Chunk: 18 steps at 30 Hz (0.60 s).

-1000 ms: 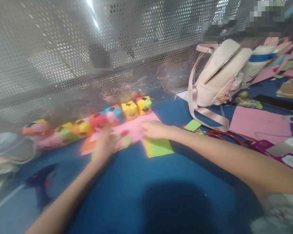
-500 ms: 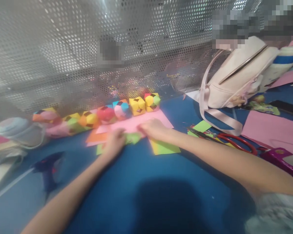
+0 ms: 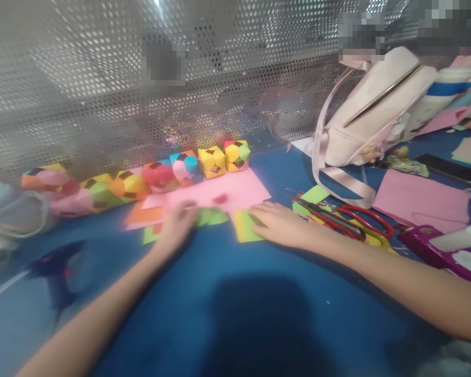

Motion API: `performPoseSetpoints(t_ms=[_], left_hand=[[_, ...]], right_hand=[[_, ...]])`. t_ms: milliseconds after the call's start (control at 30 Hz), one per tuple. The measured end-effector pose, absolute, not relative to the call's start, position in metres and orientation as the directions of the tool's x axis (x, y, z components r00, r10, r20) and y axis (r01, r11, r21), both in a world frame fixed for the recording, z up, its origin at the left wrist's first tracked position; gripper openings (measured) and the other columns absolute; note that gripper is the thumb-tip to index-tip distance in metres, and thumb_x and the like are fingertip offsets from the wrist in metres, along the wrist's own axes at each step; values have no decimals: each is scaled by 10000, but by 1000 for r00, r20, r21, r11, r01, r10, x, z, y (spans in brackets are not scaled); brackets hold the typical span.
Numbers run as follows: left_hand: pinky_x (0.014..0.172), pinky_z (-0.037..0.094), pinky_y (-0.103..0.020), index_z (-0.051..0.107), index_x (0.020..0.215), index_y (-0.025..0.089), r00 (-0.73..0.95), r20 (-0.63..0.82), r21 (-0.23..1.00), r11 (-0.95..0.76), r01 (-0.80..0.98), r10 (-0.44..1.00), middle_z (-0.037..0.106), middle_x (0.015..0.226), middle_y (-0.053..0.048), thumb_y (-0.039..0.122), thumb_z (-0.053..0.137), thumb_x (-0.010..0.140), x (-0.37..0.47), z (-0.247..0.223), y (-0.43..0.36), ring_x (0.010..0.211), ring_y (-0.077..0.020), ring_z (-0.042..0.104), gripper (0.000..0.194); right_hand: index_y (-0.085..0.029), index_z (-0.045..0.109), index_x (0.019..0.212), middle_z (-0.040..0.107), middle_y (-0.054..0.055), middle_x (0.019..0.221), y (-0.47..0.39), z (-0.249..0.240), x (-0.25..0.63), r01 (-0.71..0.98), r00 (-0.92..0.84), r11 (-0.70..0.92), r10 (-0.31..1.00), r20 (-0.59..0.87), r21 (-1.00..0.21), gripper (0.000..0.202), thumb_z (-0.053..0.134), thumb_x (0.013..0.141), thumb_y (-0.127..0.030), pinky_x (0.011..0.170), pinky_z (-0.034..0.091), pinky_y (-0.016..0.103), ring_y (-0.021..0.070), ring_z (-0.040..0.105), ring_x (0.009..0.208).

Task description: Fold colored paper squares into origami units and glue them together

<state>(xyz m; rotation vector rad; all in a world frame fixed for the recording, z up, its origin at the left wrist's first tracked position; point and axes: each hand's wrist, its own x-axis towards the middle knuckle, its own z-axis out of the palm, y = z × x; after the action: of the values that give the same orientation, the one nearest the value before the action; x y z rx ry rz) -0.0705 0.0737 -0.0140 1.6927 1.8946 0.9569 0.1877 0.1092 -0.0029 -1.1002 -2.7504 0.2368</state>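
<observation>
My left hand (image 3: 180,222) is smeared by motion at the left end of a green paper piece (image 3: 212,216); whether it grips the piece is unclear. My right hand (image 3: 272,222) rests with its fingers spread on yellow-green paper (image 3: 244,226). Behind both hands lies a pink sheet (image 3: 239,188) with a small red piece (image 3: 220,198) on it. Orange paper (image 3: 144,214) sticks out to the left of my left hand. Folded paper balls stand in a row along the back, among them a yellow one (image 3: 212,161) and a red one (image 3: 157,176).
A blue glue gun (image 3: 58,272) lies at the left. To the right are red-handled scissors (image 3: 367,220), a purple tool (image 3: 427,246), pink paper (image 3: 422,199) and a white bag (image 3: 369,115). A perforated metal panel (image 3: 113,99) rises behind the table.
My right hand has moved right, off the pink sheet and onto the yellow-green paper, and its fingers have spread. The small red piece now shows. The whole view has shifted slightly.
</observation>
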Motion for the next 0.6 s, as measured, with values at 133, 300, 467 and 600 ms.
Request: performPoseSetpoints(t_ms=[133,300,467,600], left_hand=[[763,493,-340,493,1112,161,-208,260,719,-45,694,943,593,1030,-91,403,419,851,-67,-10,68,905,-198,590,364],[816,491,-363,534,961,185,48,508,496,-338,800,860,585,1066,-98,236,461,856,-40,2,49,981,-203,572,138],[889,487,-398,515,1071,177,395,306,422,-495,760,866,583,1142,-126,189,493,844,-10,-9,28,1074,-230,564,228],[873,486,-453,480,1129,161,551,309,293,-628,721,775,545,1217,-188,167,550,799,-3,-24,16,1120,-286,539,337]], right_hand=[[-146,533,1205,579,108,1212,88,-7,200,657,-709,697,701,77,-289,360,485,859,-231,908,426,400,248,530,1086],[-143,517,1221,510,147,1292,75,-14,213,694,-654,661,744,135,-285,430,553,822,-297,941,412,463,288,479,1165],[-129,514,1218,505,145,1299,66,-23,212,656,-684,686,717,137,-315,410,535,837,-277,963,399,471,286,453,1198],[-137,503,1224,500,133,1307,62,-26,213,612,-688,702,700,193,-364,373,483,865,-237,968,405,434,256,463,1196]])
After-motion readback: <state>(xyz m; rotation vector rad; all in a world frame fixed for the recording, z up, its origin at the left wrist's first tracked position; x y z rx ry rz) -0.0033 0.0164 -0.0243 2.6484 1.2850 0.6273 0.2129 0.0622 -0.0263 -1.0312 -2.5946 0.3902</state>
